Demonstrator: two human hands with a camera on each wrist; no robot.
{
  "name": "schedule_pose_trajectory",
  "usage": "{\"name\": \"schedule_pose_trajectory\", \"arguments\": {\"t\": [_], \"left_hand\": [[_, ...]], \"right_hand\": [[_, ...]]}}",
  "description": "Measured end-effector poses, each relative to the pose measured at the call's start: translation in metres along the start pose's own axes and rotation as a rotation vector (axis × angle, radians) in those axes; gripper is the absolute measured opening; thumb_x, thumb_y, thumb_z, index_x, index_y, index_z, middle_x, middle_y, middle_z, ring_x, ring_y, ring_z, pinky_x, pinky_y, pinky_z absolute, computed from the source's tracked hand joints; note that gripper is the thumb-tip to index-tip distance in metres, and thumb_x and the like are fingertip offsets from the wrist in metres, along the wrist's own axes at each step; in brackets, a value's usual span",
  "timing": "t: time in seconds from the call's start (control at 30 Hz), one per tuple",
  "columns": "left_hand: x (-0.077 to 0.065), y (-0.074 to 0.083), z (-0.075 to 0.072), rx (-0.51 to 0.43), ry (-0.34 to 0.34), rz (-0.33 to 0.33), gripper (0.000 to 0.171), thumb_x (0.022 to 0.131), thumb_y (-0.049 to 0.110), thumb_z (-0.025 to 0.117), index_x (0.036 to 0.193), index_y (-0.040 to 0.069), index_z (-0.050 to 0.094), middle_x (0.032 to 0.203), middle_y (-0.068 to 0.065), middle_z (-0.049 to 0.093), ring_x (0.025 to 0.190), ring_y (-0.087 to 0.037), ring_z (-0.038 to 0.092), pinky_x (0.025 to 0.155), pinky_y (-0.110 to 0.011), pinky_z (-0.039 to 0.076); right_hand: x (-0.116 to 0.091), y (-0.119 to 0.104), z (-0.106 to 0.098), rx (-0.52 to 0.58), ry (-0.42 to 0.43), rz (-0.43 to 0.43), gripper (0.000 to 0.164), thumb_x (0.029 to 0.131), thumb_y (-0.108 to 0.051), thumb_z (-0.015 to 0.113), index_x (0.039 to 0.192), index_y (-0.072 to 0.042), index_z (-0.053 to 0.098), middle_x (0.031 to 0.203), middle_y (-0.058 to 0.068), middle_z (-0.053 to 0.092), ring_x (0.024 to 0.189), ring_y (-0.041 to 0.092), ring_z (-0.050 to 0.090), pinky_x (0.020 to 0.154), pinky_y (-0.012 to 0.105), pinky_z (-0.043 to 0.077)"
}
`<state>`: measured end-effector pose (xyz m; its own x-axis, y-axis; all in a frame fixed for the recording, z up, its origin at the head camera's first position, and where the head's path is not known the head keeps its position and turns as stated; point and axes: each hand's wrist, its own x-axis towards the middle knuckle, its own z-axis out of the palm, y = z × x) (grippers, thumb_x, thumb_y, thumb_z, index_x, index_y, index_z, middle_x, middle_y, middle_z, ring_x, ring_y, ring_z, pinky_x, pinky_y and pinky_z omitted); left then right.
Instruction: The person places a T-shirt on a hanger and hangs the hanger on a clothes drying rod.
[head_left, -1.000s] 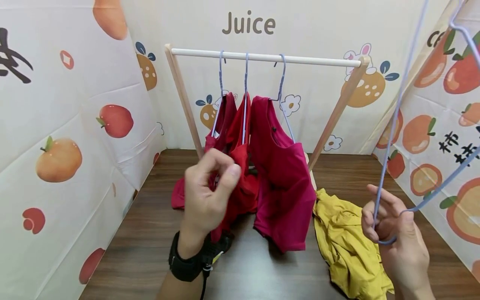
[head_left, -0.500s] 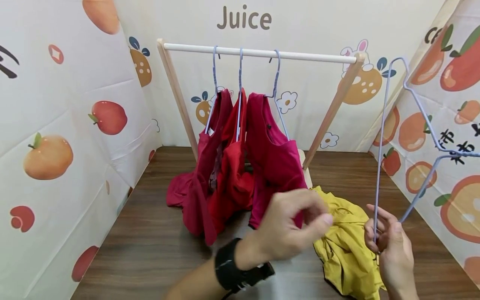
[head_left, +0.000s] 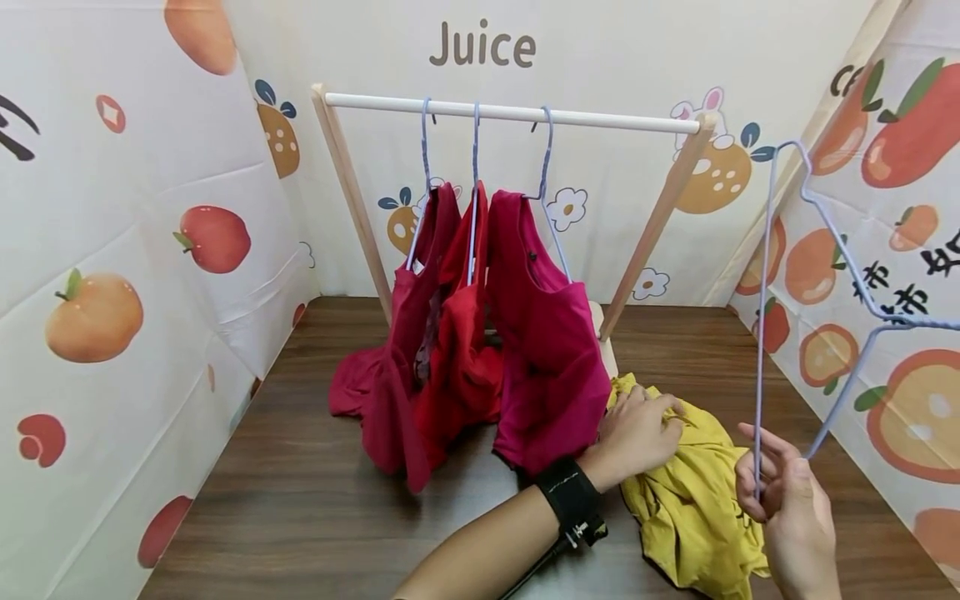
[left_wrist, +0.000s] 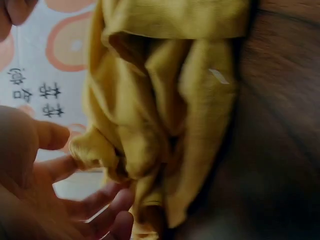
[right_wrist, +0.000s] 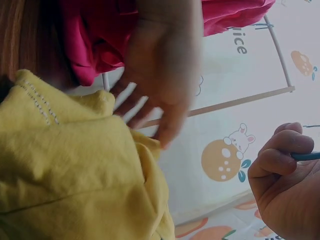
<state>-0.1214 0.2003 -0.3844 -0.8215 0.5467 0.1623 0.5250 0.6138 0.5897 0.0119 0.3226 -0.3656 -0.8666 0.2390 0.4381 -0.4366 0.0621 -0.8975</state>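
Observation:
A crumpled yellow garment (head_left: 697, 508) lies on the table at the right. My left hand (head_left: 639, 433) reaches onto its far end, palm down. In the left wrist view the loosely spread fingers (left_wrist: 90, 205) are right at the cloth's folds. The right wrist view shows the same hand, blurred, beside the yellow fabric (right_wrist: 75, 170). Off to the right, my right hand (head_left: 791, 508) grips a pale blue wire hanger (head_left: 900, 320) by one end, turned sideways with its hook pointing right, partly out of the picture. No garment is on this hanger.
A small wooden rack with a white rail (head_left: 615, 121) stands behind. From it hang a dark red garment (head_left: 397, 350), a bright red garment (head_left: 465, 342) and a magenta top (head_left: 543, 358), each on a blue hanger. Fruit-printed sheets (head_left: 97, 250) enclose the table (head_left: 300, 517).
My left hand has moved right from in front of the hanging clothes down onto the yellow garment. The hanger in my right hand has dropped lower and further into view, still held.

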Motion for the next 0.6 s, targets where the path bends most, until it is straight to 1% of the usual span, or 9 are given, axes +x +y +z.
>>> {"name": "schedule_pose_trajectory", "arguments": {"t": [0.07,0.1,0.17,0.23,0.3,0.37,0.47,0.53,0.6], "left_hand": [[0.003,-0.007,0.009,0.065,-0.067,-0.017,0.029,0.103,0.046,0.048,0.121,0.041,0.069,0.113,0.014,0.065,0.103,-0.007,0.058,0.077,-0.025,0.044],[0.004,-0.010,0.012,0.086,-0.093,-0.017,0.030,0.103,0.049,0.046,0.120,0.040,0.070,0.115,0.015,0.067,0.108,-0.008,0.059,0.081,-0.027,0.046],[0.004,-0.016,0.016,0.098,-0.133,-0.009,0.037,0.105,0.052,0.042,0.104,0.033,0.074,0.107,0.014,0.071,0.106,-0.007,0.063,0.082,-0.027,0.048],[0.004,-0.022,0.017,0.071,-0.150,-0.001,0.047,0.106,0.051,0.040,0.080,0.025,0.070,0.084,0.012,0.068,0.088,-0.005,0.064,0.073,-0.023,0.046],[0.002,-0.028,0.016,0.046,-0.162,-0.007,0.057,0.106,0.048,0.041,0.058,0.021,0.055,0.060,0.009,0.054,0.063,-0.004,0.055,0.060,-0.019,0.040],[0.001,-0.034,0.012,0.031,-0.185,-0.010,0.061,0.104,0.042,0.047,0.048,0.019,0.041,0.046,0.007,0.035,0.044,-0.006,0.037,0.048,-0.018,0.028],[0.000,-0.041,0.005,0.066,-0.225,0.027,0.063,0.096,0.037,0.061,0.042,0.021,0.032,0.041,0.009,0.021,0.038,-0.005,0.019,0.043,-0.018,0.019],[0.000,-0.042,0.000,0.105,-0.255,0.064,0.064,0.091,0.037,0.068,0.041,0.022,0.031,0.040,0.011,0.020,0.038,-0.004,0.017,0.044,-0.018,0.020],[0.002,-0.041,-0.007,0.136,-0.273,0.083,0.064,0.088,0.041,0.073,0.042,0.023,0.033,0.040,0.013,0.023,0.039,-0.002,0.023,0.046,-0.016,0.026]], "right_hand": [[-0.002,0.001,-0.001,-0.002,0.005,0.003,0.053,0.113,-0.026,0.013,0.142,-0.003,0.051,0.075,-0.004,0.051,0.054,0.020,0.023,0.046,0.032,0.017],[-0.003,0.002,-0.002,0.000,0.004,0.002,0.053,0.113,-0.025,0.013,0.143,-0.003,0.051,0.075,-0.003,0.051,0.054,0.020,0.023,0.045,0.032,0.017],[-0.005,0.003,-0.003,-0.010,0.009,0.008,0.053,0.113,-0.025,0.014,0.143,-0.003,0.051,0.075,-0.003,0.050,0.053,0.021,0.023,0.044,0.033,0.016],[-0.007,0.004,-0.005,-0.024,0.019,0.013,0.053,0.113,-0.025,0.014,0.144,-0.003,0.051,0.074,-0.003,0.050,0.052,0.020,0.023,0.044,0.033,0.016],[-0.009,0.005,-0.006,-0.034,0.019,0.019,0.053,0.113,-0.026,0.013,0.144,-0.003,0.050,0.074,-0.003,0.049,0.052,0.020,0.023,0.043,0.034,0.016],[-0.011,0.007,-0.008,-0.029,0.012,0.017,0.053,0.113,-0.026,0.013,0.144,-0.003,0.050,0.074,-0.003,0.050,0.052,0.021,0.023,0.043,0.034,0.016],[-0.012,0.010,-0.011,-0.025,-0.002,0.009,0.053,0.113,-0.026,0.013,0.144,-0.005,0.051,0.075,-0.003,0.050,0.052,0.021,0.023,0.044,0.034,0.016],[-0.013,0.012,-0.013,-0.016,-0.010,-0.004,0.053,0.113,-0.025,0.013,0.144,-0.004,0.051,0.076,-0.003,0.050,0.052,0.021,0.023,0.044,0.034,0.016],[-0.014,0.012,-0.014,-0.025,-0.007,-0.007,0.053,0.113,-0.024,0.012,0.144,-0.004,0.051,0.076,-0.003,0.049,0.052,0.021,0.022,0.044,0.033,0.016]]}}
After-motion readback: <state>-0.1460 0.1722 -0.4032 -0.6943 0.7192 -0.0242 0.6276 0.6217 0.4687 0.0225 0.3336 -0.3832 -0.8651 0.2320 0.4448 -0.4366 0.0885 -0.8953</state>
